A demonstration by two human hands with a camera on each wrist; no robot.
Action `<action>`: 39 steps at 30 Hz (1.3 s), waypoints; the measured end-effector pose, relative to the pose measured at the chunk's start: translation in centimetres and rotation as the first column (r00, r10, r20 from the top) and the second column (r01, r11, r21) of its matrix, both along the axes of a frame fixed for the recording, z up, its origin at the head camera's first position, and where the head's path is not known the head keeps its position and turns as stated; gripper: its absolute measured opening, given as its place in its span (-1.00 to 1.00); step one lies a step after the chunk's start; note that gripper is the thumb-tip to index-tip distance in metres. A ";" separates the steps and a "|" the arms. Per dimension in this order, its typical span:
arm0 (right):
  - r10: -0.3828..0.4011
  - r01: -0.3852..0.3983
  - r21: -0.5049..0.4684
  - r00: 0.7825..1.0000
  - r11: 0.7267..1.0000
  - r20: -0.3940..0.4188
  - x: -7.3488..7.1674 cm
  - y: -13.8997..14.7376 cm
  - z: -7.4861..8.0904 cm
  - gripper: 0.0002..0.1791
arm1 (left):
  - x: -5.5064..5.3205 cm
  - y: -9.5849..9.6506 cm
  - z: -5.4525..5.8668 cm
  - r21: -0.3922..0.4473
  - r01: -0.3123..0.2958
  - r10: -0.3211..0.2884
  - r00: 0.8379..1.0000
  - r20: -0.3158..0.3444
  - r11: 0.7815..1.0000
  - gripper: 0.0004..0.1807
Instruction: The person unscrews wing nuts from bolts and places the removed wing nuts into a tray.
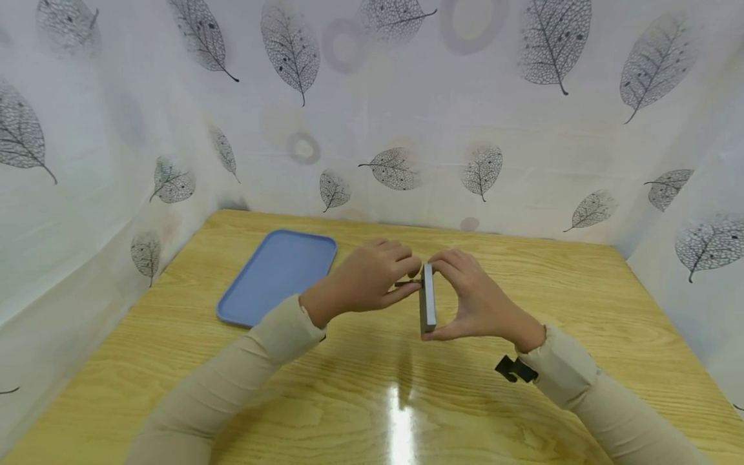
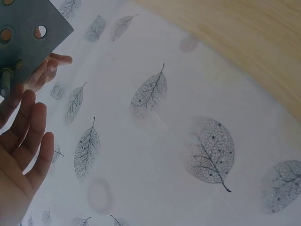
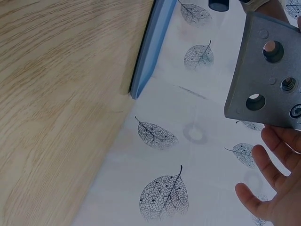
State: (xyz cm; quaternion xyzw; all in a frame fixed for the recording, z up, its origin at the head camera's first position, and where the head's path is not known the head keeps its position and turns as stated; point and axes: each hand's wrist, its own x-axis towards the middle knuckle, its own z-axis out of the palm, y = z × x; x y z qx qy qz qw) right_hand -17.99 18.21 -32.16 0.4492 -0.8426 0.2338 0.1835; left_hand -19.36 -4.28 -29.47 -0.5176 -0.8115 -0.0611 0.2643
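A grey metal plate (image 1: 429,300) with several round holes stands on edge above the table. My right hand (image 1: 485,303) holds it, fingers at its top edge and thumb at its bottom edge. From the plate's left face sticks a thin bolt (image 1: 402,283), which my left hand (image 1: 372,278) pinches between thumb and fingers. Up close in the left wrist view, the bolt's shank (image 2: 5,84) projects from the plate; a small piece beside it is too dim to name. On the opposite face, the right wrist view shows a socket screw head (image 3: 296,111) sunk in a hole.
A blue tray (image 1: 279,274) lies at the back left of the wooden table (image 1: 523,413). Behind and at both sides hangs a white curtain (image 1: 372,116) with a leaf print. A black strap piece (image 1: 516,369) sits at the right wrist.
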 end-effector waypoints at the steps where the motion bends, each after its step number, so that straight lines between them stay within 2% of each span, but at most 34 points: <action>1: 0.000 0.000 -0.001 1.000 1.000 -0.001 0.0 0.0 0.0 -0.07 | 0.0 0.0 0.0 0.004 -0.005 0.005 1.000 -0.017 1.000 -0.80; 8: -0.001 0.001 -0.002 1.000 1.000 -0.002 0.0 0.0 0.0 -0.06 | 0.2 0.1 -0.4 0.009 -0.050 0.051 0.994 -0.093 0.999 -0.81; 17: -0.003 0.003 0.001 1.000 1.000 -0.003 0.0 0.1 0.0 -0.06 | 0.1 0.1 -0.7 0.047 -0.092 0.096 0.992 -0.082 0.995 -0.83; 20: -0.004 0.004 -0.002 1.000 1.000 0.000 0.0 0.1 0.0 -0.06 | 0.2 0.0 -0.6 0.087 -0.073 0.084 0.988 -0.130 0.994 -0.83; 23: -0.007 0.007 -0.005 1.000 1.000 0.004 0.0 0.1 0.1 -0.06 | 0.4 0.0 -0.5 0.123 -0.025 0.051 0.976 -0.214 0.992 -0.83; 27: -0.015 0.015 -0.005 1.000 1.000 -0.001 0.0 0.2 0.1 -0.05 | 0.8 -0.1 -0.4 0.116 0.018 0.016 0.958 -0.285 0.993 -0.78; 30: -0.019 0.019 -0.005 1.000 1.000 -0.006 0.0 0.2 0.1 -0.05 | 0.9 -0.1 -0.5 0.081 0.005 0.018 0.959 -0.281 0.997 -0.73; 39: -0.023 0.023 -0.007 1.000 1.000 0.008 0.2 0.3 0.0 -0.06 | 0.6 -0.2 -1.3 0.021 -0.035 0.039 0.979 -0.200 0.999 -0.71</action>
